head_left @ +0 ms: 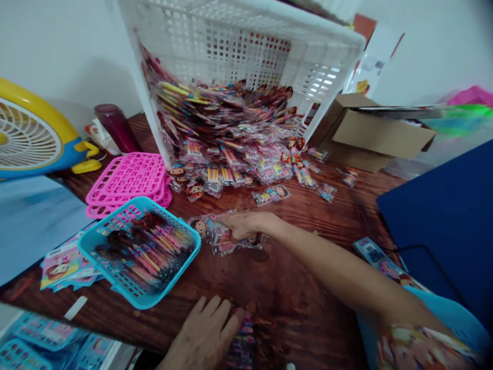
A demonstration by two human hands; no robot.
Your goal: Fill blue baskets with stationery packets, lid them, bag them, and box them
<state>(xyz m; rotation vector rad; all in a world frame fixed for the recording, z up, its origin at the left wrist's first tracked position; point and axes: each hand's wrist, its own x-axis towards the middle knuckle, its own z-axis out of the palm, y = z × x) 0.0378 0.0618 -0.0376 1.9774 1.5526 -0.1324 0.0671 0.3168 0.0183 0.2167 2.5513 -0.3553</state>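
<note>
My right hand [246, 225] reaches across the table onto a small group of clear plastic packets [221, 239] with cartoon heads and coloured sticks. Its fingers are pressed together on the packets and partly blurred. At the front edge, my left hand [208, 329] lies with its fingers apart, its thumb side touching a row of dark and pink packets [243, 341]. To the left, a blue plastic basket [140, 303] holds many upright, pencil-like packets [150, 252]. A single packet [271, 195] lies just beyond my right hand.
A white crate [246, 15] lies tipped, spilling a heap of packets [231, 123]. Pink baskets [127, 180], a yellow-blue fan [38, 128] and a dark red bottle [117, 128] stand left. Printed cards [61, 267] lie beside the blue basket. A cardboard box [381, 136] sits at the right.
</note>
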